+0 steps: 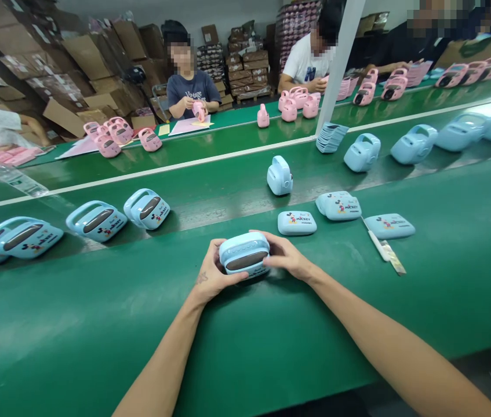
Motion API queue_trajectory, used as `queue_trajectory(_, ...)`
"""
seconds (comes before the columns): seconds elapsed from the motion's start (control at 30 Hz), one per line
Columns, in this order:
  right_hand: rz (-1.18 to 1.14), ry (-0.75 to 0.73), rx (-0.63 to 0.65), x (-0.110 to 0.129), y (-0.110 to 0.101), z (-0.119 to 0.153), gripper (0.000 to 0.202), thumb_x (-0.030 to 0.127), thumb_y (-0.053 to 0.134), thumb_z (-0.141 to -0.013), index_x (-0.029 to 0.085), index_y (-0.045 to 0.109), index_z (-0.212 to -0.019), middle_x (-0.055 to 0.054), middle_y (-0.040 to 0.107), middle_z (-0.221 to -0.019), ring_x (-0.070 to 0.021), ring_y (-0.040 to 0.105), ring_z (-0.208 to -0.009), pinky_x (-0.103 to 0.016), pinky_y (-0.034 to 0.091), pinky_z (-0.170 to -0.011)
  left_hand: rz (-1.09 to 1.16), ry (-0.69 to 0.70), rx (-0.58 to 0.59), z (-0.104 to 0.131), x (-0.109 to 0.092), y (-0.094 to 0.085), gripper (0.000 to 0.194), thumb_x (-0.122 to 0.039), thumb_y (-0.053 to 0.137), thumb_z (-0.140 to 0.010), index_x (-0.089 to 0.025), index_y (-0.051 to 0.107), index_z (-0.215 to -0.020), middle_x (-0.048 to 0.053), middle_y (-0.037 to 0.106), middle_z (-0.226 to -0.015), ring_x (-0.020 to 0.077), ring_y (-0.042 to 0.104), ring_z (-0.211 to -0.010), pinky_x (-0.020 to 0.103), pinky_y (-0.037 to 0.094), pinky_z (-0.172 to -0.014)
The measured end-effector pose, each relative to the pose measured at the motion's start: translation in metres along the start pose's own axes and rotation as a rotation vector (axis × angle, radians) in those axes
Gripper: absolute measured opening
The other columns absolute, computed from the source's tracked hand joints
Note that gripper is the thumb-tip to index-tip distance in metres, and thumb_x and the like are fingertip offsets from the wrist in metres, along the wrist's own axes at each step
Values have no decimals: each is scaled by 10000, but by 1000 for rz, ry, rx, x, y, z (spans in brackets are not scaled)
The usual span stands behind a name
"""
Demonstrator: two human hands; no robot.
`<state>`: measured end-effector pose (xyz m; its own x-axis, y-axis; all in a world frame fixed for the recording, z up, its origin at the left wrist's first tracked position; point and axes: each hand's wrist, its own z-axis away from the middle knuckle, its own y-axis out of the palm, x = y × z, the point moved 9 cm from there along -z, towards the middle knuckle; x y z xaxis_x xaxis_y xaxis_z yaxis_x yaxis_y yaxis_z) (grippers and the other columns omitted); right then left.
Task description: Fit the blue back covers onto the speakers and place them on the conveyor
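Observation:
A light blue plastic casing (243,248) with a handle on top, a dark oval panel and a Mickey print sits between my hands just above the green work surface. My left hand (215,273) wraps its left end, thumb along the lower front edge. Around the right end curls my right hand (289,258), its thumb near the dark panel. Behind my right hand lies a loose light blue Mickey panel (297,223). Beyond it are stacked Mickey panels (339,206) and another single panel (389,226). A thin white-handled tool (378,245) rests against that panel.
Several finished-looking blue casings (97,221) line the conveyor at left, and more blue casings (362,153) stand at right. One upright blue casing (280,176) is straight ahead. Across the belt, co-workers handle pink casings (150,139). A white post (339,69) rises at right.

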<state>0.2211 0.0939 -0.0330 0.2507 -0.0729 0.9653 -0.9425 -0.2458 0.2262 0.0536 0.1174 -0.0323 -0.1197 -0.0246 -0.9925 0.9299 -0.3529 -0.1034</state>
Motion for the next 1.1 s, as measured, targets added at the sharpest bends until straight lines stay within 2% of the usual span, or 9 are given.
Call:
queue_trajectory(0.1,-4,-36,-210,-3,-16,-3,664,734,527,-866,198,734,-1199,-79,768,-1152,-305,677,-1164,-422,508,-1019,-131,50,-58,2,-4,8,752,-321,938,-503,-245,526,-1127,8,691,-1040,217,688,-948,306,558,-803)
queue_trajectory(0.17,110,-43,-368,-2,-22,-5,734,773,372,-915,178,790,-1018,-86,792,-988,-295,717,-1031,-386,538,-918,-201,89,-44,3,-9,14,777,-337,927,-531,-245,562,-1212,32,693,-1132,239,681,-1021,333,549,-877)
queue_trajectory(0.23,222,-33,-445,-2,-21,-8,791,782,296,-930,174,800,-874,-89,785,-844,-281,728,-898,-358,544,-805,-251,115,-12,5,-14,19,764,-351,916,-565,-243,604,-1255,44,706,-1176,259,677,-1066,360,531,-943)
queue_trajectory(0.4,295,-53,-477,-1,-18,-13,780,730,245,-965,197,778,-764,-78,766,-755,-240,707,-752,-339,530,-715,-246,134,-6,8,-23,21,703,-325,906,-579,-241,671,-1236,43,747,-1140,271,689,-1044,378,538,-947)
queue_trajectory(0.63,289,-42,-541,-4,-23,-8,693,633,275,-985,205,762,-740,-86,786,-795,-263,730,-804,-361,554,-778,-237,136,-28,7,-21,23,722,-334,918,-555,-241,682,-1231,46,750,-1146,279,692,-1057,400,526,-985)
queue_trajectory(0.8,241,-29,-525,-8,-23,-9,723,683,276,-967,195,753,-729,-97,781,-779,-265,728,-791,-356,556,-749,-215,146,24,6,-16,22,742,-358,921,-579,-255,663,-1268,52,736,-1194,281,678,-1103,388,512,-1003)
queue_trajectory(0.93,240,-39,-598,-11,-27,-5,749,713,271,-957,190,761,-740,-96,773,-757,-262,720,-758,-354,540,-717,1,155,52,4,-8,27,730,-545,828,-681,-230,643,-1313,86,695,-1316,301,644,-1199,388,490,-1037)
queue_trajectory(1.0,261,-45,-644,-10,-27,-3,750,714,267,-957,192,763,-747,-94,770,-756,-263,717,-765,-355,531,-727,144,166,-62,0,-4,27,653,-678,612,-822,-193,687,-1251,109,705,-1306,306,651,-1204,394,495,-1026)
queue_trajectory(1.1,302,-49,-707,-6,-26,1,762,710,237,-957,202,765,-748,-94,767,-764,-270,714,-798,-366,521,-774,148,146,-423,-1,3,19,703,-705,337,-931,-156,767,-1021,123,782,-1078,281,728,-1024,368,548,-892)
